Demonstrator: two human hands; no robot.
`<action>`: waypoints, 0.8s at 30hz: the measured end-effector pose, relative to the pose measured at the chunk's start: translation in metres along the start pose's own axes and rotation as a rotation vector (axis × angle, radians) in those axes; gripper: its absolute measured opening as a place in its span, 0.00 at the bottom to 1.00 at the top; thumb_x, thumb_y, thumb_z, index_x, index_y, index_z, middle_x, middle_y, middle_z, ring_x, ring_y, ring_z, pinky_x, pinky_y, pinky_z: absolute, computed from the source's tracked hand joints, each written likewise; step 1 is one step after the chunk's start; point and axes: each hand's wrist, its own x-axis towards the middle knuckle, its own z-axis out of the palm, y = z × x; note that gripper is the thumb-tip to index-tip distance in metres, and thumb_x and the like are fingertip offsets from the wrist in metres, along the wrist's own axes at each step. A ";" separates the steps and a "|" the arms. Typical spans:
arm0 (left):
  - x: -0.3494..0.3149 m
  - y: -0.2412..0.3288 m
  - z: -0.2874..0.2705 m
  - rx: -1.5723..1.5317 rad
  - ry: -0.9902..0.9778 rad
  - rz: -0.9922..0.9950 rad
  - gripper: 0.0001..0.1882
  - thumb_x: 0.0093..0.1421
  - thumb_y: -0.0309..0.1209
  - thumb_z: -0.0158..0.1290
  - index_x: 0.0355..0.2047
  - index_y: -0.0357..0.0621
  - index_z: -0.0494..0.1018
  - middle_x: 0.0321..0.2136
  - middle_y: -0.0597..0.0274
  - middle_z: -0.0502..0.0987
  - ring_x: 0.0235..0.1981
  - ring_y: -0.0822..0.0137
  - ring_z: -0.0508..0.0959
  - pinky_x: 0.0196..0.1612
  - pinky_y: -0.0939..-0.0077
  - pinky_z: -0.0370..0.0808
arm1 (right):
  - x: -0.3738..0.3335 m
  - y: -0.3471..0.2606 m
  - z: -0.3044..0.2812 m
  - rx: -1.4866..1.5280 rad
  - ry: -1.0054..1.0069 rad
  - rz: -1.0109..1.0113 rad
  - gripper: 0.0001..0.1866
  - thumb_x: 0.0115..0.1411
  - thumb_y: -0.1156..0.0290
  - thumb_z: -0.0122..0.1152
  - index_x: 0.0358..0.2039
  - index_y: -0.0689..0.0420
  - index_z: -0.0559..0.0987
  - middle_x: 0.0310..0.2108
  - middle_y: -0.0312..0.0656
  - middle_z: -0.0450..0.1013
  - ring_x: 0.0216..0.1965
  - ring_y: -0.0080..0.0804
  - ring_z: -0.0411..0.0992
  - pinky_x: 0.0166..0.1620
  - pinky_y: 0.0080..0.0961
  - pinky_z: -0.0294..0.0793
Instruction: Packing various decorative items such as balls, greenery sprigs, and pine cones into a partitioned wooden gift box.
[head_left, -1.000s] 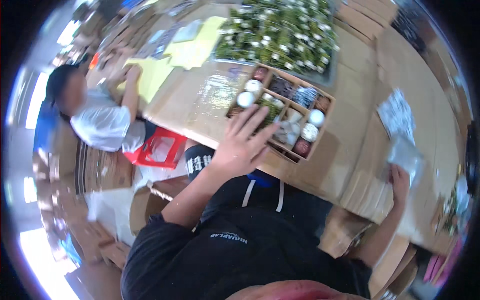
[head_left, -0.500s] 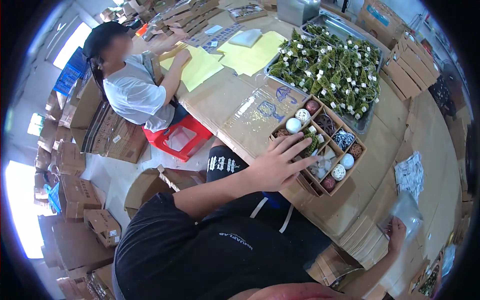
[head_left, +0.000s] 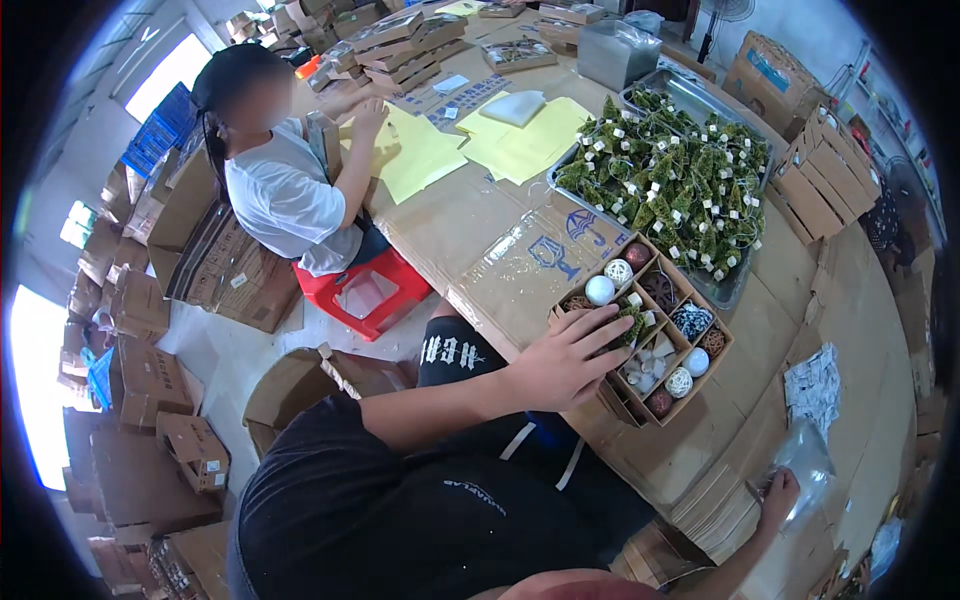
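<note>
My left hand (head_left: 568,358) lies over the near-left side of a divided cardboard box (head_left: 697,399), fingers stretched out and resting by a small green bottle-brush tree (head_left: 634,308). The box's compartments hold white balls (head_left: 600,290), dark red glitter balls (head_left: 659,402), brown twig balls (head_left: 713,341), a black-and-white bundle (head_left: 692,320) and pale whitish pieces (head_left: 650,366). What lies under my palm is hidden. Off to the right, my right hand (head_left: 778,497) is closed on the edge of a clear plastic bag (head_left: 806,466).
Behind the box, a metal tray (head_left: 735,290) is heaped with small green trees (head_left: 670,180). Crumpled printed paper (head_left: 812,388) and stacked cardboard sheets (head_left: 715,510) lie at right. Across the table, a person on a red stool (head_left: 365,295) handles yellow sheets (head_left: 415,150).
The view has shifted, so the table and box appear a little lower. My left hand stays over the box, its fingers drawn slightly closer together. My right hand still holds the plastic bag.
</note>
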 end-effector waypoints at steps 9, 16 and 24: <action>0.000 -0.006 0.004 -0.102 0.062 0.032 0.30 0.53 0.29 0.58 0.58 0.47 0.67 0.64 0.52 0.62 0.67 0.46 0.60 0.65 0.48 0.60 | 0.029 0.012 -0.037 -0.141 0.327 -0.339 0.10 0.69 0.68 0.50 0.37 0.61 0.76 0.27 0.35 0.69 0.25 0.22 0.64 0.29 0.23 0.66; -0.010 -0.004 0.000 -0.268 0.361 0.052 0.32 0.50 0.25 0.58 0.58 0.44 0.66 0.59 0.50 0.66 0.62 0.41 0.63 0.61 0.48 0.63 | 0.011 -0.025 -0.096 -0.066 0.704 -0.435 0.15 0.73 0.62 0.47 0.44 0.59 0.78 0.31 0.37 0.73 0.31 0.23 0.70 0.36 0.23 0.73; 0.030 0.026 -0.040 -0.612 0.423 0.069 0.42 0.58 0.34 0.58 0.67 0.34 0.50 0.61 0.40 0.61 0.61 0.47 0.65 0.63 0.50 0.60 | -0.112 -0.170 -0.015 1.004 0.300 -0.809 0.08 0.70 0.69 0.49 0.38 0.61 0.72 0.33 0.39 0.66 0.37 0.29 0.65 0.46 0.28 0.67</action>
